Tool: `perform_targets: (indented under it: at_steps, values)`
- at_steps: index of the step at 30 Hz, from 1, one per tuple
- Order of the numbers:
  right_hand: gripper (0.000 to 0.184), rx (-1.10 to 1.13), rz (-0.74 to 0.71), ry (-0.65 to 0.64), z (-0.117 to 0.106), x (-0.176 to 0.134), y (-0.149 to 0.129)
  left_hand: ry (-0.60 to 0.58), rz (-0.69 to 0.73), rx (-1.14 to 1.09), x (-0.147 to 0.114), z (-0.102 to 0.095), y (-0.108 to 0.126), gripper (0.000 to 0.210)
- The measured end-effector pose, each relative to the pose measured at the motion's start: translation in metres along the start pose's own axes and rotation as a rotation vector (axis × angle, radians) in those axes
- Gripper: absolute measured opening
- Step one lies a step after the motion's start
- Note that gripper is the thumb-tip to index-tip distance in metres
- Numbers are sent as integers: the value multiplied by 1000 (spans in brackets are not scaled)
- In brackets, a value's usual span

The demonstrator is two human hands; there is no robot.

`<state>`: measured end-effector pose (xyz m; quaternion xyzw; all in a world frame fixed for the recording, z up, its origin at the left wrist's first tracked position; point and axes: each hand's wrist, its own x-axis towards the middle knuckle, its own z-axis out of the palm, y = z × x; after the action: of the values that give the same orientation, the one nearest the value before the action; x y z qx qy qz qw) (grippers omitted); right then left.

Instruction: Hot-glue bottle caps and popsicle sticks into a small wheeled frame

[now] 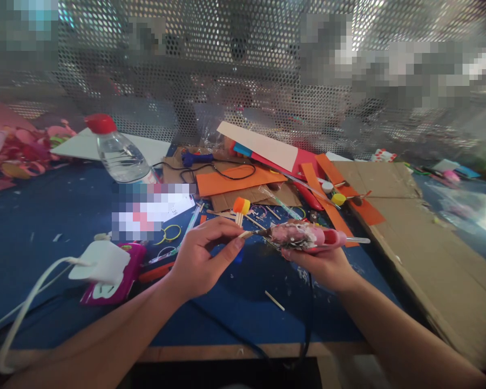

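My right hand (pixel 326 266) is wrapped round a pink hot glue gun (pixel 297 236), crusted with whitish and dark residue around its front. A clear glue stick (pixel 359 240) pokes out of its back end, on the right. Between thumb and fingers, my left hand (pixel 202 259) pinches a small wooden stick (pixel 247 234). The gun's nozzle (pixel 261 232) points left and is at the stick's tip; whether they touch I cannot tell. Just beyond the left fingertips stands an orange and yellow piece (pixel 241 205) on pale sticks. One loose wooden stick (pixel 274 300) lies on the blue table (pixel 235 319).
At left are a red-capped bottle (pixel 121 154), a phone (pixel 174 208) and a white charger (pixel 101 265) on a magenta power strip (pixel 127 278). Orange sheets (pixel 227 181) and a blue-handled tool (pixel 196 158) lie behind. Cardboard (pixel 421 243) covers the right side, before a perforated metal screen (pixel 243 65).
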<state>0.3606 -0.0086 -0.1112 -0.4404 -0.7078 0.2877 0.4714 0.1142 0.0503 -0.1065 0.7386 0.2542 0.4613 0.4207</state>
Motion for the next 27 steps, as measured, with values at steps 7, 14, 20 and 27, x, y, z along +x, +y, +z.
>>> perform_targets:
  at_steps: [7,14,20,27]
  values:
    - [29,-25,-101,14,0,1,0,19,20,1,0,0,-2,10]
    - [36,-57,-144,35,0,2,0,26,9,-10,-1,0,-3,10]
    - [31,-66,-122,35,-1,0,2,54,22,13,0,1,-2,9]
    - [30,-55,-128,94,-2,-2,4,59,22,23,0,1,-4,9]
